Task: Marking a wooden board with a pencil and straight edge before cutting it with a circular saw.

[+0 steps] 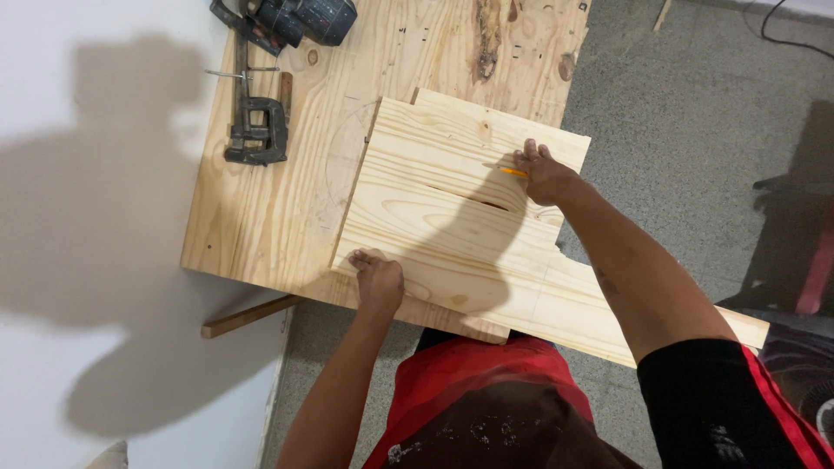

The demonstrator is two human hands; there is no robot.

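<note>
I see the right hand (546, 174) pinched around an orange pencil (513, 172), its tip resting on the top pine board (434, 217). The left hand (378, 280) lies flat and spread on that board's near left corner, pressing it down and grasping nothing. The board sits on a plywood bench (269, 208), with a second board (521, 122) showing beyond the pencil hand and a long plank (608, 321) running out under the right forearm.

I judge the marking to be under way: a dark slot already opens in the board just below the pencil, and faint pencil lines show on the plank nearer the body, but I cannot tell how much of the line at the tip is drawn.

To the right of the pencil hand the stacked boards end, and grey floor (695, 130) lies beyond. Left of the holding hand the bench carries on, bare up to a bar clamp (254, 122) and a power tool (304, 19) well away at the far corner. A wooden strip (248, 317) juts out below the bench's near edge.
</note>
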